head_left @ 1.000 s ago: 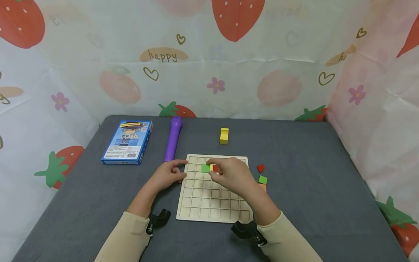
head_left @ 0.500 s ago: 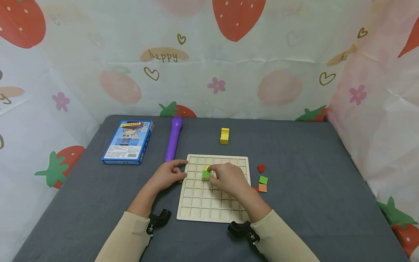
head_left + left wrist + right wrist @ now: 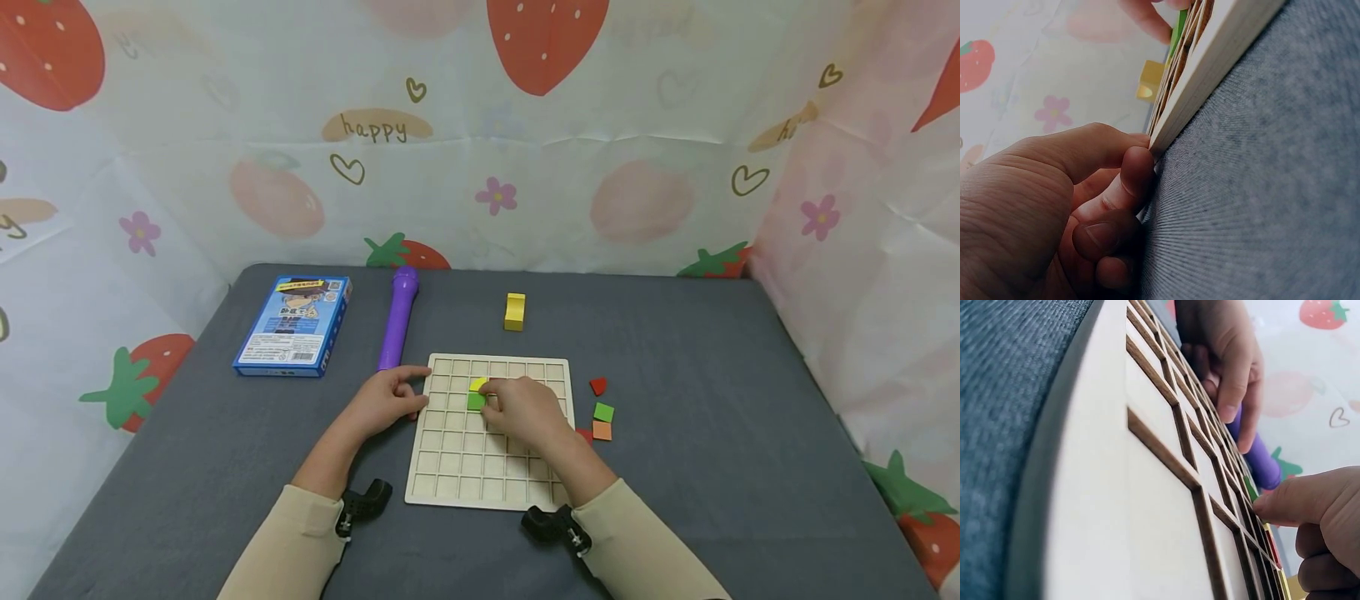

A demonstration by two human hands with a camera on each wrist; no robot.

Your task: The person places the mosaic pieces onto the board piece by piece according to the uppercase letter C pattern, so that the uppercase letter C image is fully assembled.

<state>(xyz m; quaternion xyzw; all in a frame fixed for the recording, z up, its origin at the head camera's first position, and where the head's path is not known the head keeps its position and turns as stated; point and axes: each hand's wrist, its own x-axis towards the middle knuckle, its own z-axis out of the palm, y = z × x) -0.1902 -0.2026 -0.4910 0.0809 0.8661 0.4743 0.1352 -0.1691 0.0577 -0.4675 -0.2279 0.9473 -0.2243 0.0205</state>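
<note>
A small, flat, square green tile (image 3: 476, 402) is found on the far half of the pale wooden grid board (image 3: 450, 462), just on the near side of a small, flat yellow tile (image 3: 477, 384). Whether it is fully seated within a cell's raised ribs cannot be told. The tile is judged to be light, stiff and perhaps a little slippery on its face, with little risk of breakage; being thin, it is best taken by two opposite edges, since little can be grasped once it lies flush. The board is judged to be rigid but light enough to be shifted by a sideways push, so it is best steadied at its outer rim.

By the right hand (image 3: 528, 412), the green tile appears to be pinched in a narrow grip between thumb and forefinger; how firmly cannot be seen. By the left hand (image 3: 386, 393), nothing is lifted: the forefinger and thumb are set apart, their tips touching the board's left edge, with the grip not closed around it. On the surface (image 3: 712, 417), a flat orange square tile (image 3: 602, 430) is left lying beside the board.
</note>
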